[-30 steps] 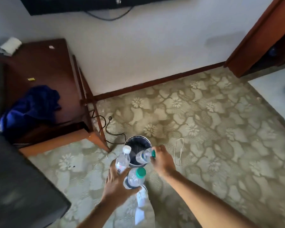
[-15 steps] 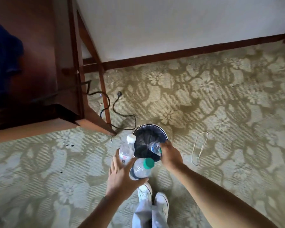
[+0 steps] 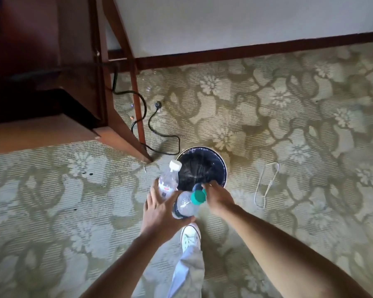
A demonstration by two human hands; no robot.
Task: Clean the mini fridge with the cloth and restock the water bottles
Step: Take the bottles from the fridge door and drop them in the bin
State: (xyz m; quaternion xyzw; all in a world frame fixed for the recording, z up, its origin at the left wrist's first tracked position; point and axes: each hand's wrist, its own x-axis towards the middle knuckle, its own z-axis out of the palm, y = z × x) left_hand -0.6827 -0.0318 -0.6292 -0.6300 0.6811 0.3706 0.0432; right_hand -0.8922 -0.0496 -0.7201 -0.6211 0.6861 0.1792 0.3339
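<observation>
Two water bottles sit in the left hand (image 3: pixel 159 214): the white-capped bottle (image 3: pixel 168 182) stands upright between the fingers, and the teal-capped bottle (image 3: pixel 186 204) lies tilted across the palm, its cap pointing toward the right hand (image 3: pixel 218 197). That left grip is curled round both. The right hand hangs over the near rim of the waste bin (image 3: pixel 223 166), thumb touching the teal cap; a bluish shape at its fingertips may be a third bottle, but I cannot tell whether this grip holds it.

Patterned carpet (image 3: pixel 289 117) covers the floor up to a dark skirting board (image 3: pixel 256 50) and a pale wall. A wooden cabinet (image 3: pixel 73 67) stands at the upper left, its slanted leg ending just beside the bin; a black power cord (image 3: pixel 159 134) loops between them. A white cord (image 3: pixel 266 183) lies right of the bin, with open carpet beyond.

Compared with half a second ago, the view has closed in, and the right hand has drawn back toward the teal cap.
</observation>
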